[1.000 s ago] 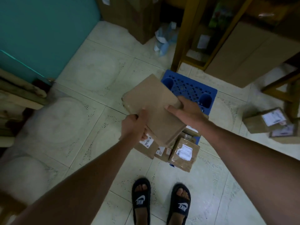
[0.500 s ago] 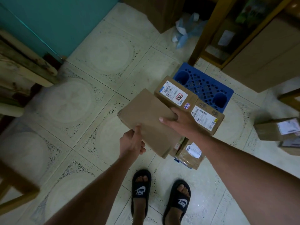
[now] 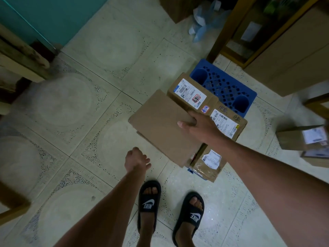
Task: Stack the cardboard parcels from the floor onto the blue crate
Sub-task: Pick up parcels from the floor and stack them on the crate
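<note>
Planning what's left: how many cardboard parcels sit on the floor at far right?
2: one blurred, white-labelled brown cardboard parcel by the right edge, and a second brown one nearer, cut off by the frame. Others may be hidden.

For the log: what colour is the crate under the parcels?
Blue crate, clearest in the head view.

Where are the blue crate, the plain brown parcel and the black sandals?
blue crate (image 3: 229, 86): head view, bare lattice top.
plain brown parcel (image 3: 160, 125): head view, top face.
black sandals (image 3: 148, 205): head view, left sandal's strap.
</note>
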The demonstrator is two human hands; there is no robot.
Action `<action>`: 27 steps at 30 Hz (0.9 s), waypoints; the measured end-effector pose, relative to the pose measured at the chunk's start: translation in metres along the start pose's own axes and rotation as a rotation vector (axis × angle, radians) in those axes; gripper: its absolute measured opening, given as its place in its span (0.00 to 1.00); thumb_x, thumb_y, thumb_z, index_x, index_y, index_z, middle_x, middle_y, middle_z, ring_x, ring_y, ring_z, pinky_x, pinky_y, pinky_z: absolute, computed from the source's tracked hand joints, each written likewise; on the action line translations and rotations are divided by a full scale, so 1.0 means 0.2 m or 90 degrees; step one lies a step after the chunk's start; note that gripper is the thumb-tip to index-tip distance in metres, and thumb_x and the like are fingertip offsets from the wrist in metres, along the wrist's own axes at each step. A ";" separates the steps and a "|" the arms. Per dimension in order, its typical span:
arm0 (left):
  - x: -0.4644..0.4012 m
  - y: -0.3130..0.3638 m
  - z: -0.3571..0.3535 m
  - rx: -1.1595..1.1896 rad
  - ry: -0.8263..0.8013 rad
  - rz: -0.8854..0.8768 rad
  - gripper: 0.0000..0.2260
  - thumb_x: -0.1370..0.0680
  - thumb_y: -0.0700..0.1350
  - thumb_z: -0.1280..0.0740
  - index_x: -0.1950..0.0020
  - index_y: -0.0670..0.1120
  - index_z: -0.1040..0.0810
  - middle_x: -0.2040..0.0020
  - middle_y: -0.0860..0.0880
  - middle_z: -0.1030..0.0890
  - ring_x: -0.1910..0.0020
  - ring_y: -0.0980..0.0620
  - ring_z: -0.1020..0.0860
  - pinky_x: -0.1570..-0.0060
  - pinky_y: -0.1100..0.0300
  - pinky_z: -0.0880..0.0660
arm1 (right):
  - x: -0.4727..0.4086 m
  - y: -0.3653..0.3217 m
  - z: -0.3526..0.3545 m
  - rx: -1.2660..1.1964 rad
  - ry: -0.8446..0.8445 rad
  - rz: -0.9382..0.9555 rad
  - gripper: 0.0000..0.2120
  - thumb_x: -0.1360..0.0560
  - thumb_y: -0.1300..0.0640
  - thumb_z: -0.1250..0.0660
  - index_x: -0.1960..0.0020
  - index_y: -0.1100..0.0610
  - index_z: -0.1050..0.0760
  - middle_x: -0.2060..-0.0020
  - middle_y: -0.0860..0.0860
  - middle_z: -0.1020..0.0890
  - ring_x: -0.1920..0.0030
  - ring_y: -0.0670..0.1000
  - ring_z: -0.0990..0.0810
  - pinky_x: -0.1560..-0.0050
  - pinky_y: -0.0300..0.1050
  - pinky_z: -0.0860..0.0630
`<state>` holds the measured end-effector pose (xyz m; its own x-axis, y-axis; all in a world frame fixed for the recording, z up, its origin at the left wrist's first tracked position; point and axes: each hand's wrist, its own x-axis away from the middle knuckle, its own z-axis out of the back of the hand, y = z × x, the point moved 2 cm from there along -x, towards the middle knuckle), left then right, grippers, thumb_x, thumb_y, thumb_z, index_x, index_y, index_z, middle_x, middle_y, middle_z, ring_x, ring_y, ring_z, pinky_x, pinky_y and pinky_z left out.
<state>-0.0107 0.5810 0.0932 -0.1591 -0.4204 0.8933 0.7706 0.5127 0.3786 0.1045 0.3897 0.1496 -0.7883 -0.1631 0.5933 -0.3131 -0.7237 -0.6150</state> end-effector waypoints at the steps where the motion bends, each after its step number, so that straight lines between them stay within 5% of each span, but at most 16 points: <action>1: -0.03 -0.01 -0.03 -0.032 -0.016 -0.003 0.10 0.21 0.43 0.44 0.45 0.38 0.30 0.46 0.37 0.23 0.49 0.39 0.23 0.45 0.46 0.23 | 0.00 0.01 0.02 -0.024 0.012 -0.007 0.23 0.25 0.42 0.33 0.33 0.51 0.28 0.43 0.45 0.25 0.41 0.47 0.26 0.40 0.47 0.28; 5: -0.06 -0.01 -0.17 -0.198 -0.099 -0.052 0.29 0.27 0.58 0.33 0.31 0.45 0.31 0.37 0.42 0.24 0.42 0.42 0.22 0.48 0.47 0.20 | 0.06 0.15 0.12 -0.145 0.145 -0.046 0.21 0.25 0.39 0.34 0.37 0.50 0.25 0.44 0.47 0.20 0.44 0.49 0.22 0.44 0.47 0.24; 8: -0.07 0.01 -0.27 -0.257 -0.123 -0.104 0.22 0.24 0.57 0.33 0.35 0.46 0.27 0.41 0.44 0.21 0.45 0.43 0.21 0.51 0.45 0.19 | 0.18 0.32 0.12 -0.245 0.283 -0.125 0.17 0.24 0.40 0.35 0.40 0.48 0.24 0.49 0.44 0.19 0.49 0.45 0.22 0.50 0.41 0.27; 12: -0.12 0.03 -0.32 -0.303 -0.055 -0.179 0.13 0.23 0.49 0.33 0.41 0.46 0.26 0.44 0.42 0.19 0.51 0.44 0.18 0.56 0.47 0.18 | 0.36 0.54 0.06 -0.296 0.396 -0.187 0.15 0.25 0.42 0.33 0.44 0.50 0.21 0.52 0.42 0.18 0.48 0.47 0.21 0.47 0.44 0.25; 15: -0.15 0.07 -0.32 -0.361 -0.012 -0.234 0.09 0.23 0.46 0.32 0.45 0.46 0.25 0.46 0.42 0.18 0.55 0.43 0.17 0.56 0.45 0.18 | 0.49 0.65 -0.01 -0.270 0.425 -0.206 0.19 0.26 0.39 0.34 0.45 0.52 0.22 0.54 0.46 0.17 0.52 0.47 0.20 0.58 0.41 0.26; 20: -0.18 0.24 -0.37 -0.559 0.057 -0.384 0.17 0.25 0.45 0.30 0.36 0.44 0.24 0.41 0.41 0.19 0.45 0.40 0.19 0.46 0.44 0.21 | 0.63 0.70 -0.14 -0.300 0.461 -0.290 0.15 0.25 0.41 0.32 0.46 0.51 0.22 0.59 0.41 0.19 0.57 0.38 0.22 0.63 0.35 0.29; 27: -0.22 0.47 -0.45 -0.762 0.121 -0.617 0.14 0.19 0.49 0.39 0.38 0.44 0.22 0.44 0.39 0.18 0.46 0.38 0.20 0.51 0.50 0.26 | 0.54 0.64 -0.38 -0.299 0.480 -0.321 0.25 0.30 0.32 0.34 0.44 0.50 0.23 0.52 0.48 0.15 0.50 0.52 0.17 0.48 0.53 0.19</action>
<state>0.1249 0.5803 0.0687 -0.8645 -0.3591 0.3516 0.4636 -0.8400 0.2819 -0.0611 0.3310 0.0959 -0.5845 0.6699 0.4579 -0.7489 -0.2281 -0.6222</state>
